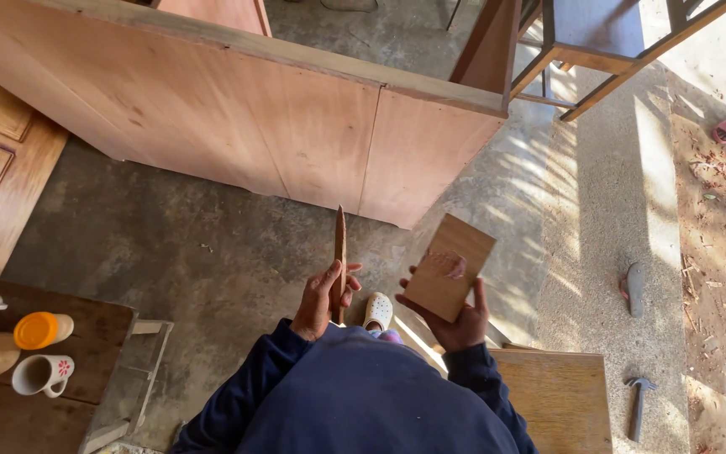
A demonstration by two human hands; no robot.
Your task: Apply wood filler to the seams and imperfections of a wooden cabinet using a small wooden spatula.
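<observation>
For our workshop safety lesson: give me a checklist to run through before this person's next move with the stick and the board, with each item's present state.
1. Left hand has a firm grip on the thin wooden stick: ok.
2. Right hand supports the small wooden board from below: ok.
3. Putty-like patch on the board faces up: ok.
4. Stick tip loaded with filler: cannot tell.
5. Hammer lies on the floor, away from the white clog: ok.
6. Mugs on the side table stand apart from both hands: ok.
</observation>
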